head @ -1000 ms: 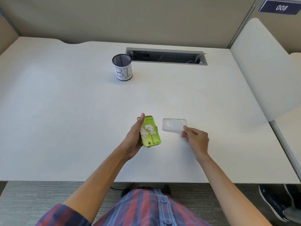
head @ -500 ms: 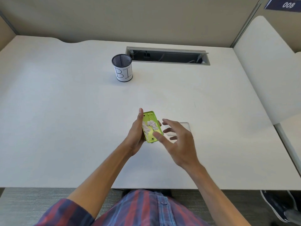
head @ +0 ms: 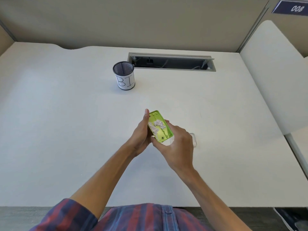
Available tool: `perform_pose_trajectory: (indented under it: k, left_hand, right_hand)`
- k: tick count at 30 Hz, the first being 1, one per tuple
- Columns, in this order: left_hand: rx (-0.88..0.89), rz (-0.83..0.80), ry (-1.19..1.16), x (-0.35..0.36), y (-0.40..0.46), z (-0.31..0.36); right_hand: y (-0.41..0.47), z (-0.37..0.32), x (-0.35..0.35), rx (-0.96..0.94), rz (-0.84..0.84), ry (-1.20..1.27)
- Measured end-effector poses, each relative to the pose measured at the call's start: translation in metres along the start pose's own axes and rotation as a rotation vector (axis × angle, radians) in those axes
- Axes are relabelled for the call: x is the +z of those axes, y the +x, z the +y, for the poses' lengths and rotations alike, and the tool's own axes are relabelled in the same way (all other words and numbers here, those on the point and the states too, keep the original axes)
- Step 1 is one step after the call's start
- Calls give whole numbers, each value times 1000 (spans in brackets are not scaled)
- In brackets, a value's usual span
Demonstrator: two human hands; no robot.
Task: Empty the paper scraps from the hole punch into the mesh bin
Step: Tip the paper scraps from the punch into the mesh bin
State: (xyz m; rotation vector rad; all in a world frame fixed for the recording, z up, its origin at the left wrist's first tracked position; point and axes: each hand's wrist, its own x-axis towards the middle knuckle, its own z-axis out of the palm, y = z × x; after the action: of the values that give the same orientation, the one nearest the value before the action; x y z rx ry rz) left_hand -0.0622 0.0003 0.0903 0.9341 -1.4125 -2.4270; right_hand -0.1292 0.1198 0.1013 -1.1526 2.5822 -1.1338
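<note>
White bench [head: 66, 130] is pretty much bare, so nothing is parked between the hands and the mesh bin [head: 124, 75], which is standing upright well off toward the back beside the cable tray opening [head: 171, 63]. Nothing has been tipped in yet as far as can be seen; the bin's inside can't really be made out. The green hole punch [head: 160, 126] is held underside-up over the bench near the front edge, clasped along its side by the left hand [head: 141, 135] and wrapped at its near end by the right hand [head: 178, 147]. A clear cover [head: 193, 139] is lying just behind the right hand, mostly hidden. The paper scraps [head: 157, 125] are sitting loose in the open tray, so the carry and dump are all that's left, probably best kept level.
</note>
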Motion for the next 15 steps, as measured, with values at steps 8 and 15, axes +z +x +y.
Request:
perform_pose_trajectory:
  k: [8,15]
  left_hand:
    - [16,20,118,-6,17,0]
    - [113,246,269,-47,44,8]
  right_hand:
    - [4,2,7,83,41,210]
    - [10,1,4,168,47,338]
